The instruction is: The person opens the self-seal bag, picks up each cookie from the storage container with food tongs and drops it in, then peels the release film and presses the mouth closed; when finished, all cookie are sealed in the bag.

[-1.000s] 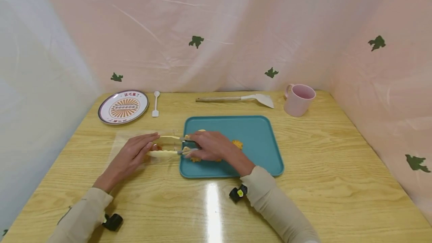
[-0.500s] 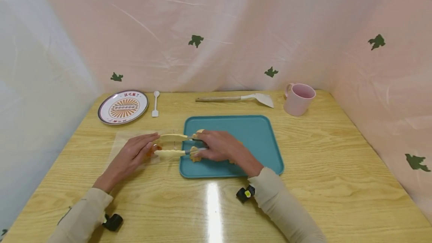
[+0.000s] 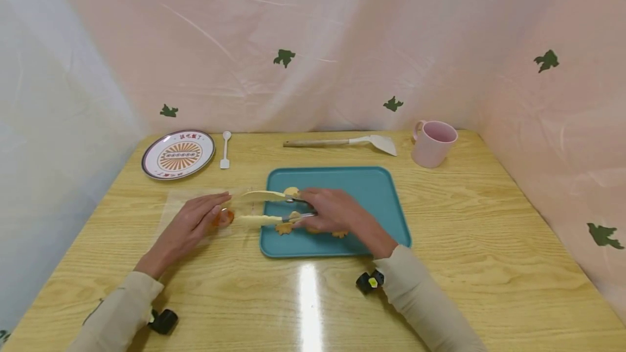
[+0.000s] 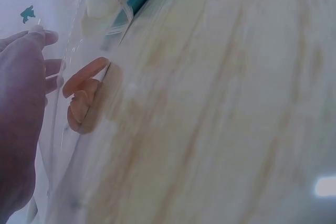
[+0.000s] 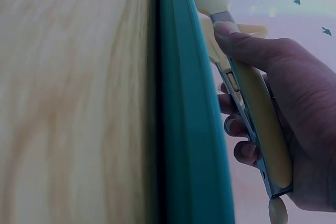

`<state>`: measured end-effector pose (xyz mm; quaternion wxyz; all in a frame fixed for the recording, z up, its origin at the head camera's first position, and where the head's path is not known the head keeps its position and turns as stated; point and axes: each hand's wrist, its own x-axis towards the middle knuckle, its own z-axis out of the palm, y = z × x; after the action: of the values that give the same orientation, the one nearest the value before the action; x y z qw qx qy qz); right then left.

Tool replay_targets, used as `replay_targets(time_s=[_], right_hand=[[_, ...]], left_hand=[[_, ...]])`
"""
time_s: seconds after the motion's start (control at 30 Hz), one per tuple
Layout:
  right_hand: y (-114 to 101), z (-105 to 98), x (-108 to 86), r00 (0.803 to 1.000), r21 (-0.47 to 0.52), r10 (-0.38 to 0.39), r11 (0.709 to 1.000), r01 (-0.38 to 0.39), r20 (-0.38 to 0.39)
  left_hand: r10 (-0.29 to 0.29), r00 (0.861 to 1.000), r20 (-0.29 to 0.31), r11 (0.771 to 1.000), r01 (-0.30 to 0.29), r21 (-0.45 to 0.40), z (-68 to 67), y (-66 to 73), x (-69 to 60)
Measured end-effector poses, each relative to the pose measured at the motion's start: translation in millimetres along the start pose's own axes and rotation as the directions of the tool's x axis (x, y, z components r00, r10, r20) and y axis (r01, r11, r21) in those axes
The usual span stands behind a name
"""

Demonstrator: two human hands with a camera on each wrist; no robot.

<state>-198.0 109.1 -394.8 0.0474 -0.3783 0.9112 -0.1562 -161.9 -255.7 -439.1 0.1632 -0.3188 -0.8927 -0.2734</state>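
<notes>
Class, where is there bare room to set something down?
Bare table lies right of the tray, nearer than the pink mug, and before the tray between the sleeves. The tray's far-right corner is bare. Crowded: the tray's left and middle, with tongs, golden pieces and right hand; leftward, plastic bag and left hand.

Wood-grain table, bright light streak at its near middle. Along the far side, left to right: round white plate, dark rim, orange sunburst, red characters; just beside it a small white stirrer, squarish end nearer; spatula lying flat, wooden handle leftward, pale head rightward; near that head, pink mug, upright, handle to the left. Behind: pinkish cloth with green leaf-like motifs
</notes>
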Motion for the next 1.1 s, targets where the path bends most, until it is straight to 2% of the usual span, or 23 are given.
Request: replay_targets(time_s=[0.33,0.83,1.1], right_hand=[[20,-9,-15.8,0.997,-0.015,0.021,1.0,-0.022,-0.07],[40,-15,-37.7,0.991,-0.036,0.082,0.996,-0.086,-0.107],[47,-16,-45.1,0.99,-0.059,0.099,0.993,-0.106,-0.103]], left_hand=[[-0.035,0.999,0.023,0.999,0.035,-0.003,-2.3,0.7,2.8],[-0.001,1.0,-0.012,1.0,0.001,-0.02,-1.1,0.5,2.2],[-0.007,1.0,-0.002,1.0,0.007,-0.015,-1.0,0.9,1.5]])
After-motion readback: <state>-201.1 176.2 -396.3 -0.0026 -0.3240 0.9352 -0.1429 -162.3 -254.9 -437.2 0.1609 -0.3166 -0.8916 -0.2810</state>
